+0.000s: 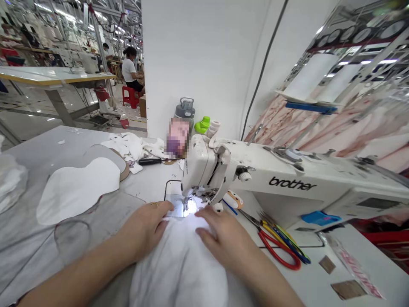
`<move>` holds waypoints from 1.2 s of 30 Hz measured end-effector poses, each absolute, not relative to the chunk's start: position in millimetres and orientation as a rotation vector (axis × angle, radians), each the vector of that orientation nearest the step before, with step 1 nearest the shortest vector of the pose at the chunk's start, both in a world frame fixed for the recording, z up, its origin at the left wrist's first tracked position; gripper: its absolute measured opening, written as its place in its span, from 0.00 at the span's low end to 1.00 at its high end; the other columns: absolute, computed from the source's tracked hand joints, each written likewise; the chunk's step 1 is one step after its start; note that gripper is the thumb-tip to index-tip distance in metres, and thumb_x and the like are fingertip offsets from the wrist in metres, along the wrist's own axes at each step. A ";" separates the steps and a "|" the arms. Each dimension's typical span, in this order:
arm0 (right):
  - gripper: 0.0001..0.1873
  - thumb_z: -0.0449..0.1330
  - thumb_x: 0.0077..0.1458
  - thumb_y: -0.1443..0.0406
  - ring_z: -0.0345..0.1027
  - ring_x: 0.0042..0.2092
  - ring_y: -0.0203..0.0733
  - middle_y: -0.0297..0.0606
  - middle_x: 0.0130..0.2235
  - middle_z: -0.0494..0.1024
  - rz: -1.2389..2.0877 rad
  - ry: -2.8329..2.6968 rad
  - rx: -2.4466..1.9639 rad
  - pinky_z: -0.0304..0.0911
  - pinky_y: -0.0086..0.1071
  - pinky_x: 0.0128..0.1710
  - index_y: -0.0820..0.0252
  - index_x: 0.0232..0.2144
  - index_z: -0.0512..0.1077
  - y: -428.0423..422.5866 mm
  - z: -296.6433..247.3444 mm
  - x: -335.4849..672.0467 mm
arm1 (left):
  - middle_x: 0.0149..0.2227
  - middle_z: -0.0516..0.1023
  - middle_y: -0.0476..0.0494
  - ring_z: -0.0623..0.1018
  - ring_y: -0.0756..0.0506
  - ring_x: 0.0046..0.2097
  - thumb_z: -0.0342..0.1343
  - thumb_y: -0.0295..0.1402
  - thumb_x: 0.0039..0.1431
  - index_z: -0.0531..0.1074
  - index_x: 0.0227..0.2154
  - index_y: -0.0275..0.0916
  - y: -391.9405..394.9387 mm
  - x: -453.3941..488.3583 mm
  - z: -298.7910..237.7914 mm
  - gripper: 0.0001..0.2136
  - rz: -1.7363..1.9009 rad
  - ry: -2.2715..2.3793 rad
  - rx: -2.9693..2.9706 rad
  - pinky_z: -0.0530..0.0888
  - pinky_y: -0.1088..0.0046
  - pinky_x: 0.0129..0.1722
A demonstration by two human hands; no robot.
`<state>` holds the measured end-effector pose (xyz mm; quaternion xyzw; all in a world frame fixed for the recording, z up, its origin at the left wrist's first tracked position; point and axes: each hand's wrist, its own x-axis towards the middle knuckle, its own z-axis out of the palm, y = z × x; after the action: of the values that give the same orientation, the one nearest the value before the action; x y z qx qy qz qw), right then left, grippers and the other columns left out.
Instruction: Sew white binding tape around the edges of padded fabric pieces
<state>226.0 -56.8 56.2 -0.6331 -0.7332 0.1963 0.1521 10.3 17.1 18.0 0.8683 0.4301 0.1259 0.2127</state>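
Fabric [179, 266], white and bunched, is lying on the work table [96, 136], its far edge reaching the lit needle plate [174, 207] under the head of a Brother sewing machine [287, 183]. The left hand [143, 228], wearing a ring [154, 204], is pressing flat on the fabric, its fingers [159, 209] lying close together and pointing toward the needle. The right hand [220, 236] is resting on the fabric, its fingers [204, 217] slightly spread. Neither hand is pinching anything.

Red-handled scissors [275, 249] are lying just right of the right hand, beside multicolored snips [287, 241]. Left of the machine, a screwdriver [150, 161] is lying near white scraps [128, 147]. A white panel [78, 189] is sitting on the table, overlapping a cardboard template [123, 166]. Pink garments [335, 132] are hanging to the right. A co-worker [129, 70] is sitting on a red stool [130, 96] in the background.
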 end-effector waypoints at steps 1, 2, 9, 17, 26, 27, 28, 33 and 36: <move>0.15 0.58 0.59 0.68 0.72 0.49 0.51 0.43 0.47 0.78 0.519 -2.200 -1.700 0.67 0.41 0.49 0.58 0.48 0.77 -65.0 54.1 216.1 | 0.38 0.79 0.44 0.79 0.41 0.41 0.44 0.25 0.61 0.70 0.45 0.40 17.4 9.9 18.6 0.14 0.353 1.195 2.417 0.74 0.65 0.39; 0.12 0.61 0.58 0.66 0.73 0.46 0.49 0.40 0.44 0.79 0.492 -2.309 -1.560 0.69 0.38 0.45 0.55 0.45 0.77 -73.0 48.1 204.6 | 0.39 0.80 0.44 0.79 0.41 0.42 0.44 0.25 0.61 0.70 0.46 0.40 17.6 9.3 19.1 0.15 0.358 1.196 2.421 0.74 0.65 0.41; 0.14 0.73 0.45 0.59 0.66 0.25 0.42 0.34 0.24 0.73 -0.124 -2.546 -1.197 0.60 0.33 0.20 0.57 0.23 0.73 -105.7 -25.5 154.4 | 0.42 0.81 0.43 0.79 0.40 0.44 0.44 0.24 0.61 0.72 0.47 0.37 21.1 7.4 19.1 0.15 0.327 1.171 2.427 0.75 0.61 0.44; 0.06 0.62 0.54 0.68 0.65 0.27 0.39 0.31 0.26 0.71 -0.013 -2.330 -1.158 0.60 0.32 0.25 0.56 0.26 0.68 -115.9 -24.3 168.4 | 0.46 0.79 0.44 0.78 0.43 0.47 0.53 0.21 0.64 0.72 0.48 0.37 24.1 6.9 14.2 0.11 0.330 1.150 2.445 0.75 0.60 0.48; 0.09 0.52 0.62 0.72 0.71 0.39 0.45 0.39 0.37 0.74 0.259 -2.111 -1.608 0.69 0.37 0.39 0.57 0.38 0.71 -137.6 5.5 214.8 | 0.41 0.78 0.45 0.78 0.42 0.43 0.45 0.22 0.64 0.71 0.41 0.39 26.9 5.7 7.5 0.12 0.383 1.062 2.533 0.73 0.63 0.44; 0.09 0.52 0.62 0.72 0.71 0.39 0.46 0.39 0.37 0.73 0.282 -2.110 -1.662 0.70 0.38 0.39 0.56 0.38 0.71 -141.0 5.9 221.0 | 0.41 0.78 0.44 0.78 0.42 0.43 0.44 0.22 0.64 0.71 0.40 0.39 27.1 5.4 7.1 0.12 0.384 1.057 2.541 0.73 0.63 0.44; 0.09 0.53 0.62 0.72 0.71 0.39 0.46 0.39 0.38 0.73 0.316 -2.110 -1.680 0.71 0.38 0.39 0.56 0.39 0.71 -144.1 5.5 225.9 | 0.41 0.78 0.44 0.78 0.42 0.43 0.43 0.22 0.64 0.71 0.40 0.40 27.2 5.1 6.3 0.13 0.383 1.051 2.549 0.72 0.63 0.44; 0.15 0.53 0.63 0.69 0.73 0.45 0.48 0.43 0.46 0.74 0.265 -2.001 -1.730 0.73 0.40 0.44 0.56 0.51 0.70 -152.1 -0.7 234.0 | 0.42 0.79 0.44 0.79 0.42 0.43 0.43 0.23 0.63 0.72 0.41 0.40 26.7 6.3 4.6 0.13 0.402 1.042 2.571 0.74 0.64 0.44; 0.12 0.53 0.66 0.66 0.74 0.42 0.45 0.41 0.43 0.74 0.295 -1.952 -1.729 0.73 0.37 0.42 0.54 0.49 0.71 -152.1 -4.5 235.2 | 0.44 0.79 0.44 0.78 0.41 0.46 0.44 0.26 0.63 0.73 0.45 0.41 26.1 0.5 17.8 0.14 0.465 1.056 2.599 0.73 0.61 0.48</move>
<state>235.2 -152.1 -4.5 -0.6369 -0.7191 0.1086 0.2557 0.5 26.1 17.8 0.9038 0.3673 0.1618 0.1483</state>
